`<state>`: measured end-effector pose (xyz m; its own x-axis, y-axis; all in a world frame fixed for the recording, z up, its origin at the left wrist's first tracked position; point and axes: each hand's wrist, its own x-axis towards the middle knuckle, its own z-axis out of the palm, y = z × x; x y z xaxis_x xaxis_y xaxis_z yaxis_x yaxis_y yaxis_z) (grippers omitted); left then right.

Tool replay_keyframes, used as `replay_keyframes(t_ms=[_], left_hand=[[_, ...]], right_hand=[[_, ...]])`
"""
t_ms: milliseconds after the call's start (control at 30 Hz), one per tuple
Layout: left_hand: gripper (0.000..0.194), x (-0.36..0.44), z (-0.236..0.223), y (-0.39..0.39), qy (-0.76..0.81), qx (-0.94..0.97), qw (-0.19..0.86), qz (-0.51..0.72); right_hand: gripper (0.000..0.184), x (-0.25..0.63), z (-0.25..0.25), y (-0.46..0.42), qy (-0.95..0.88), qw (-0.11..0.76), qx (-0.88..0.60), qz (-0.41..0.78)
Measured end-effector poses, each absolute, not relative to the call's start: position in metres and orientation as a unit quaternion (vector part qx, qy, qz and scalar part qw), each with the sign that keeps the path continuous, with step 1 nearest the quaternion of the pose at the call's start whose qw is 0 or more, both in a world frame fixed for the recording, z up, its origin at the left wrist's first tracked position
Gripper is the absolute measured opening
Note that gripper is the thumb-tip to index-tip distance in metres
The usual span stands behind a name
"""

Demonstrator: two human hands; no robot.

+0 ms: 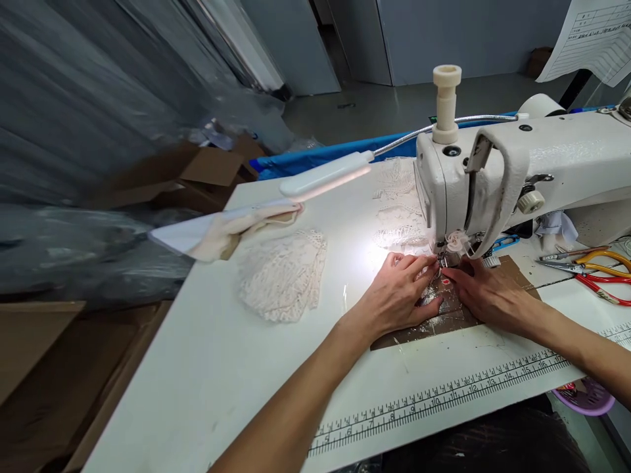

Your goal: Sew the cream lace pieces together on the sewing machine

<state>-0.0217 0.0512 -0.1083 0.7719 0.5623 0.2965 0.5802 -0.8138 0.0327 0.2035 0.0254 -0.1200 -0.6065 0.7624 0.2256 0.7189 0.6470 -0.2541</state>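
A white sewing machine [468, 171] stands at the right, its presser foot [447, 259] low between my hands. My left hand [407, 289] lies just left of the foot, fingers stretched out over a strip of cream lace [401, 226] and thumb apart. Close on the foot's right, my right hand [480, 292] has thumb and fingers drawn together; what they pinch is hidden. Under both hands is a brown, tape-covered plate [456, 315]. The lace runs back behind the needle area, lit by the lamp [325, 176].
A stack of cream lace pieces [283, 276] lies left of my hands, with folded cream cloth [241, 230] beyond. Yellow-handled scissors [604, 259] and a red-handled tool [604, 289] lie right. A ruler strip [434, 401] lines the front edge. Cardboard boxes [210, 167] stand left; a purple basket [591, 401] hangs below.
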Motion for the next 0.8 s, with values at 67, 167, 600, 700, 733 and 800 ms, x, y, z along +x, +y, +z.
replay_keyframes(t_ms=[67, 167, 600, 700, 733, 800], left_hand=[[0.043, -0.021, -0.108, 0.051, -0.312, -0.939, 0.036, -0.14], [0.045, -0.021, -0.106, 0.052, -0.326, -0.936, 0.043, -0.125], [0.04, -0.023, -0.105, 0.056, -0.337, -0.932, -0.008, -0.134], [0.039, -0.022, -0.108, 0.054, -0.369, -0.917, -0.019, -0.15], [0.04, -0.021, -0.11, 0.053, -0.388, -0.908, -0.016, -0.155], [0.042, -0.021, -0.113, 0.052, -0.441, -0.883, -0.009, -0.163]], right_hand=[[0.032, 0.207, -0.112, 0.032, -0.881, 0.176, -0.427, 0.1], [0.03, 0.214, -0.104, 0.044, -0.857, 0.21, -0.448, 0.141], [0.029, 0.223, -0.103, 0.042, -0.804, 0.297, -0.482, 0.178], [0.025, 0.226, -0.1, 0.028, -0.82, 0.31, -0.464, 0.126], [0.026, 0.228, -0.101, 0.022, -0.828, 0.311, -0.454, 0.105], [0.028, 0.235, -0.106, 0.01, -0.84, 0.316, -0.438, 0.049]])
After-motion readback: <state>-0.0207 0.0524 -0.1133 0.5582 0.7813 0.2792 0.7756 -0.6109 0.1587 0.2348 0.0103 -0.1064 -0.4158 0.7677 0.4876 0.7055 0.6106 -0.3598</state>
